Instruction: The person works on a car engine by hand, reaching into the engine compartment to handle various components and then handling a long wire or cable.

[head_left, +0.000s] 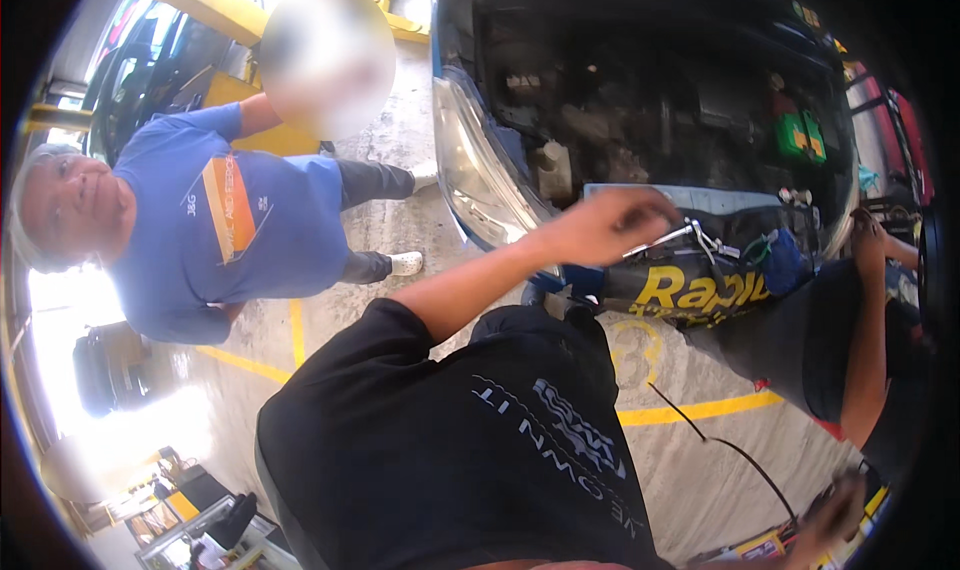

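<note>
My left hand (630,225) reaches over the front edge of a car with its fingers curled. A silver hand tool (684,230) shows right beside the fingertips; whether they grip it I cannot make out. More silver tools (718,248) lie just to the right, on a black cover (690,292) with yellow lettering draped over the car's front. A crumpled blue item (785,262) rests beside them. My right hand (838,510) is low at the right, blurred, above a tray or cart top (760,547) with yellow and red items. Its fingers are too unclear to read.
The open engine bay (640,100) holds a green item (800,135). A headlight (472,160) is at its left. A person in black (800,345) stands close by on the right, one hand (868,232) at the car. Another in blue (230,230) stands left. A black cable (740,450) crosses the floor.
</note>
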A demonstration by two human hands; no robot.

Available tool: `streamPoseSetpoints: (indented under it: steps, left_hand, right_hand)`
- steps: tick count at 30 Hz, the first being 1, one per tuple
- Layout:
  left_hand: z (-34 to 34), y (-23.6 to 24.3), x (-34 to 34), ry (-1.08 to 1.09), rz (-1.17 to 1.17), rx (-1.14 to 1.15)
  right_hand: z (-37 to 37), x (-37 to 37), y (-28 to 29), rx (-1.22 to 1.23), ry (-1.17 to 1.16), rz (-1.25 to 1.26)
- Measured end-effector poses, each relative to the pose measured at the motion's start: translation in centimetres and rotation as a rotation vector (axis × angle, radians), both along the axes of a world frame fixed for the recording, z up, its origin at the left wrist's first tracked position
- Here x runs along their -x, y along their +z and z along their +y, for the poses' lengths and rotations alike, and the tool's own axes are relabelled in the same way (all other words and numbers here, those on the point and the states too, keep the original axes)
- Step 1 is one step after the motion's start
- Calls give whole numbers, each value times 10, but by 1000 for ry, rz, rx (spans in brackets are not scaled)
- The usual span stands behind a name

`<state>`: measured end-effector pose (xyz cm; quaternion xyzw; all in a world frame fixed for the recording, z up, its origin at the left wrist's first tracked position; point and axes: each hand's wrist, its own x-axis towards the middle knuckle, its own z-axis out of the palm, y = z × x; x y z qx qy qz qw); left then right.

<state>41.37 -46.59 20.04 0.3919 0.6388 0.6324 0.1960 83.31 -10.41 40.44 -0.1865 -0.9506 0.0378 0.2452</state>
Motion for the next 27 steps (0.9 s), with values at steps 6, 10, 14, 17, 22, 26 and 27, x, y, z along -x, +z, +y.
streamPoseSetpoints:
  steps: [6, 10, 14, 17, 22, 26, 27]
  left_hand:
    - [48, 42, -80, -324, 314, -136]
    - [44, 20, -90, -187, 283, -230]
    - [38, 6, -91, -161, 117, -180]
    - [42, 2, -78, -97, -22, -101]
    - [63, -15, -40, 94, -67, 27]
    - [94, -30, -16, 153, -79, 101]
    - [102, -32, -11, 189, -45, 122]
  right_hand:
    - [-165, 184, -97, 338, 226, -304]
    - [-186, 191, -140, 612, 284, -111]
    - [-195, 194, -164, 871, 285, -67]
    - [-192, 204, -170, 835, 217, -92]
    - [-151, 206, -209, 917, 208, -146]
    - [-118, 224, -245, 980, 221, -84]
    - [-109, 230, -253, 950, 200, -95]
